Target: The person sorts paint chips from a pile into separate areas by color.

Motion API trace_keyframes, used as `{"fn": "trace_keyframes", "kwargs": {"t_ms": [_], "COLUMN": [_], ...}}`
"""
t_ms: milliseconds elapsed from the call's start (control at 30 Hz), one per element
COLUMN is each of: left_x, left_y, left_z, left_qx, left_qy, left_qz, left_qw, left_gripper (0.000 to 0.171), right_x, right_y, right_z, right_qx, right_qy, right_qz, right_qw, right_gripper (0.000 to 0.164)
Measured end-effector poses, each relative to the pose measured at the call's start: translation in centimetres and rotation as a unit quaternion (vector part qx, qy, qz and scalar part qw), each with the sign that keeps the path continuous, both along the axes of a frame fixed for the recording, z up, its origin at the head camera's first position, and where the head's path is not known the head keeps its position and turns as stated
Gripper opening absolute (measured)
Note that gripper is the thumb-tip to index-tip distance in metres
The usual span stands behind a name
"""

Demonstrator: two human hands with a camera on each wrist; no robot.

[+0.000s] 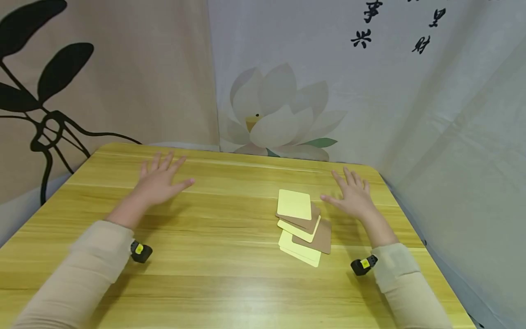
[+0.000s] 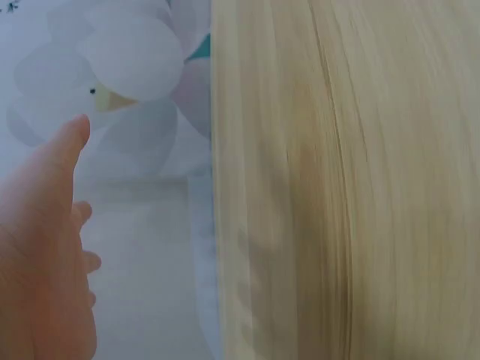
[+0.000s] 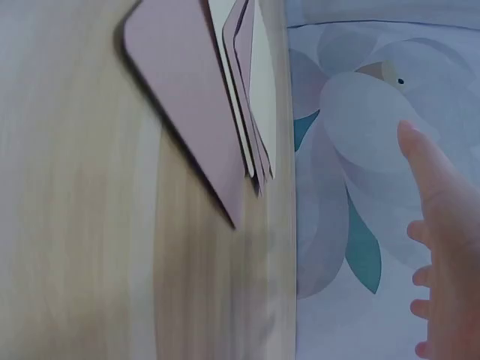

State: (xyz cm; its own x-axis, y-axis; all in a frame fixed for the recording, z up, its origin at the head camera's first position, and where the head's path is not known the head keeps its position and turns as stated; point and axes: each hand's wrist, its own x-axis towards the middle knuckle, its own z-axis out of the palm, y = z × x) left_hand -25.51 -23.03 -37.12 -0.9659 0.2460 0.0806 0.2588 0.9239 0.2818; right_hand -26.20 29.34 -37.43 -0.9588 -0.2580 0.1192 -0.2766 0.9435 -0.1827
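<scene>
Several thin square cards with rounded corners, some yellow (image 1: 294,204) and some brown (image 1: 322,237), lie in a loose overlapping pile right of the table's middle. My right hand (image 1: 352,195) hovers to the right of the pile with its fingers spread, apart from the cards. On the left side, my left hand (image 1: 158,182) is held above the table, fingers spread and holding nothing. In the right wrist view a brown card (image 3: 180,97) shows at the near side of the stack, its edge raised slightly off the wood.
The wooden table (image 1: 213,278) has rounded far corners. Behind it hangs a pale curtain (image 1: 172,82) printed with a lotus, dark leaves and black characters. Each wrist wears a small black camera, one on the left wrist (image 1: 141,252) and one on the right wrist (image 1: 364,265).
</scene>
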Motion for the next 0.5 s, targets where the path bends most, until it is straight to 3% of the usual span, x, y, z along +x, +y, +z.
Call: {"fn": "trace_keyframes", "kwargs": {"t_ms": [167,500], "left_x": [0.1,-0.3], "left_y": [1.7,5.0], "left_z": [-0.2,-1.7], "left_qx": [0.017,0.067], "left_qy": [0.008,0.014], "left_qz": [-0.015,-0.042], "left_qw": [0.9997,0.9968], "left_gripper": [0.083,0.091], "right_x": [0.4,0.9], "right_y": [-0.7,-2.0], "right_z": [-0.1,-1.0], "right_qx": [-0.025,-0.081], "right_qy": [0.005,0.001], "right_qz": [0.014,0.033], "right_qw": [1.000,0.996], "right_gripper": [0.095,0.095]}}
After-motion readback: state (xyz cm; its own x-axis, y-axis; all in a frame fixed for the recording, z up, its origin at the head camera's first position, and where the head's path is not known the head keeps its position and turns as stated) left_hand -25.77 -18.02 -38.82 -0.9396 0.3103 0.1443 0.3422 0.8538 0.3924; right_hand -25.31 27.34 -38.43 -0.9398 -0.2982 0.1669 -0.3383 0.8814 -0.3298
